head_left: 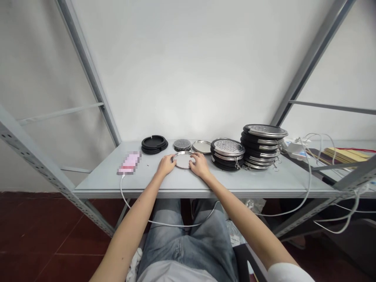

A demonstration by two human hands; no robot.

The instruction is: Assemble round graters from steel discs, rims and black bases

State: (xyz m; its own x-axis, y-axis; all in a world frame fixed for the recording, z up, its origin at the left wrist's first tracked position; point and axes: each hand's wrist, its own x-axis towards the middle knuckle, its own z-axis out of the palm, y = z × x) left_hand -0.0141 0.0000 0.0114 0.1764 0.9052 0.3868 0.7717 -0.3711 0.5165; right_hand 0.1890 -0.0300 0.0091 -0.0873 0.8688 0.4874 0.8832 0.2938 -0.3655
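Hands meet at the table's [102,184] front middle: left hand [166,165] and right hand [200,165] curl fingers round opposite rims of a shiny metal disc [183,160], which lies flat, likely pinned from both sides to steady it. Parts wait along the back edge (rings [154,144], mesh disc [182,144], plate [201,147]); two stacks [260,147] sit right.

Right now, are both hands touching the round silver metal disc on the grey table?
Touching. The head view shows the left hand on the round silver metal disc's left rim and the right hand overlapping its right rim, no gap.
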